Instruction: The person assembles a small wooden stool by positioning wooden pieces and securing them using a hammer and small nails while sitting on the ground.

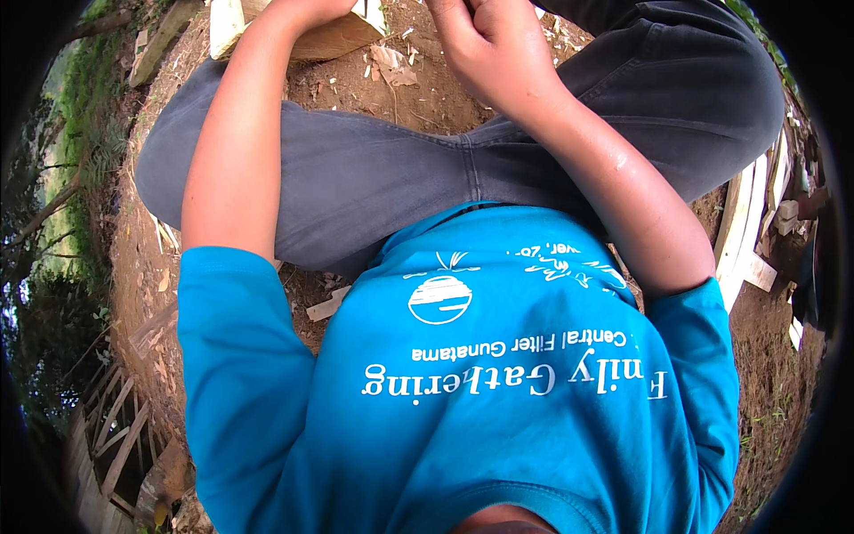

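At the top edge, my left hand point(313, 7) is cut off by the frame and its fingers cannot be seen. Just below it lies a thick, pale wooden block point(340, 37) on the ground, with part of it beyond the edge. My right hand point(491, 43) is closed, fingers curled, to the right of the block and apart from it. What it grips, if anything, is hidden past the top of the picture. Both bare forearms reach forward over my crossed legs in dark grey trousers point(374, 169).
Wood chips and a dry leaf point(393, 67) litter the brown soil point(418, 102) between my legs. A small wood offcut point(327, 304) lies by my left side. Long pale planks point(743, 227) rest on the right. Slatted wood point(116, 436) and greenery stand at the left.
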Action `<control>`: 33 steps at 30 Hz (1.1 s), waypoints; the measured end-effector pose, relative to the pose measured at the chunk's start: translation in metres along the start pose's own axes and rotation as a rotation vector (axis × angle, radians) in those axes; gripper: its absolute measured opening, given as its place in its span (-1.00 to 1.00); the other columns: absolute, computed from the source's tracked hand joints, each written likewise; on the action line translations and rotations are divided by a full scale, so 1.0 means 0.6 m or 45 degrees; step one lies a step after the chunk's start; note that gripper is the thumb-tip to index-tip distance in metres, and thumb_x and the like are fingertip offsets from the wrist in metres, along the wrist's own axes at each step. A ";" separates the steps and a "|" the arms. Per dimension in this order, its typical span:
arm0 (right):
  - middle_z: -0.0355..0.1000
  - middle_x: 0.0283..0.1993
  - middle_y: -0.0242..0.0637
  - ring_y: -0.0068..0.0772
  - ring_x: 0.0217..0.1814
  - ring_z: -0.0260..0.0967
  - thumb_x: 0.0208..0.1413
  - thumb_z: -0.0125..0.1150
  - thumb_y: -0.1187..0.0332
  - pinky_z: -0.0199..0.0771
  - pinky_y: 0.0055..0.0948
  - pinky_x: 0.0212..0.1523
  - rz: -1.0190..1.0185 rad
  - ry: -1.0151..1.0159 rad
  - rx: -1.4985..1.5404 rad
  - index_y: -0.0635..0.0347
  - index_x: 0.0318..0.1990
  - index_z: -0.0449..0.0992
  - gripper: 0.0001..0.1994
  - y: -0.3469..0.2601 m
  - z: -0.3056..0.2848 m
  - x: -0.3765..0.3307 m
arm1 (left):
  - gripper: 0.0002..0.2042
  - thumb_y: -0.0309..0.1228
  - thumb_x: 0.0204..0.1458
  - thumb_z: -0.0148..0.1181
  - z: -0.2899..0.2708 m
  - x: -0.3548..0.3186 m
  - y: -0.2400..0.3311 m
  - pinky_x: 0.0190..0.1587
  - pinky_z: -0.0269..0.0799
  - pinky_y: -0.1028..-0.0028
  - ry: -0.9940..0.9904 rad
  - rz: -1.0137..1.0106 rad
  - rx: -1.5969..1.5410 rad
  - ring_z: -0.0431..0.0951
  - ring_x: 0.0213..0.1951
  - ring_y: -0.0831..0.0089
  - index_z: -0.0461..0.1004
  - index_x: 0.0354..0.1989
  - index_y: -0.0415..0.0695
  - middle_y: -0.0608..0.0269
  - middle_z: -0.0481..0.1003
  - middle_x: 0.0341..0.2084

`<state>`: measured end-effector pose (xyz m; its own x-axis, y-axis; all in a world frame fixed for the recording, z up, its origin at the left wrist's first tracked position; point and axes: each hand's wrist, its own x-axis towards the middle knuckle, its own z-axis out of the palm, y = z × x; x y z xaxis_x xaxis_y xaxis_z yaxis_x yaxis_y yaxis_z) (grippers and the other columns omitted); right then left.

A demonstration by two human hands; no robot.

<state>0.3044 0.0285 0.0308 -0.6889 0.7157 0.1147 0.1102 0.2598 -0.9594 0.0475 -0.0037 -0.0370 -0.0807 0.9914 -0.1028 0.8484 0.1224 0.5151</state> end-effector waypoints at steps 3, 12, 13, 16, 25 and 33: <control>0.52 -0.21 0.06 -0.21 -0.19 0.53 0.33 0.07 0.51 0.50 -0.30 -0.11 0.064 -0.129 -0.251 0.35 0.15 0.42 -0.72 0.047 0.002 0.017 | -0.66 -0.33 0.12 0.30 0.004 -0.006 -0.007 0.07 0.50 0.13 -0.055 -0.130 0.090 0.61 -0.02 -0.08 0.55 0.01 -0.28 -0.21 0.61 -0.12; 0.47 -0.17 -0.29 -0.55 -0.14 0.36 0.39 0.04 0.49 0.41 -0.49 -0.14 -0.166 0.199 0.229 0.37 0.17 0.41 -0.73 0.025 0.023 -0.004 | -0.68 -0.42 0.09 0.31 -0.005 -0.002 0.023 0.06 0.49 0.13 0.014 0.134 -0.059 0.59 -0.01 -0.11 0.48 -0.01 -0.27 -0.21 0.59 -0.12; 0.45 -0.18 -0.31 -0.57 -0.17 0.34 0.39 0.04 0.50 0.39 -0.51 -0.16 -0.087 0.156 0.312 0.37 0.19 0.40 -0.72 0.030 0.021 -0.002 | -0.69 -0.42 0.10 0.30 -0.004 -0.001 0.023 0.06 0.49 0.12 0.015 0.123 -0.008 0.57 0.00 -0.13 0.48 -0.01 -0.27 -0.21 0.59 -0.12; 0.40 -0.21 -0.39 -0.65 -0.24 0.26 0.40 0.03 0.50 0.32 -0.58 -0.24 0.083 0.048 0.510 0.35 0.22 0.39 -0.70 0.045 0.006 0.002 | -0.71 -0.44 0.11 0.27 -0.003 0.002 0.026 0.07 0.47 0.10 0.018 0.105 0.103 0.55 0.02 -0.17 0.46 -0.02 -0.26 -0.23 0.57 -0.11; 0.37 -0.25 -0.44 -0.74 -0.30 0.18 0.41 0.05 0.48 0.25 -0.65 -0.31 -0.051 0.146 0.520 0.33 0.28 0.36 -0.66 -0.008 -0.017 0.009 | -0.70 -0.42 0.12 0.27 -0.008 -0.006 0.053 0.04 0.46 0.09 -0.013 0.106 0.055 0.54 -0.01 -0.16 0.43 -0.01 -0.24 -0.22 0.55 -0.12; 0.36 -0.27 -0.44 -0.69 -0.31 0.18 0.39 0.06 0.46 0.26 -0.58 -0.31 -0.051 0.070 0.298 0.37 0.26 0.38 -0.66 0.010 -0.024 0.012 | -0.72 -0.39 0.14 0.29 -0.012 -0.020 0.049 -0.01 0.48 0.12 0.038 0.085 0.145 0.57 -0.06 -0.14 0.45 -0.05 -0.24 -0.20 0.56 -0.14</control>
<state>0.3107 0.0443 0.0296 -0.6486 0.7439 0.1613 -0.0897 0.1357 -0.9867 0.0697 -0.0120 -0.0147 -0.0359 0.9983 -0.0455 0.9062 0.0517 0.4197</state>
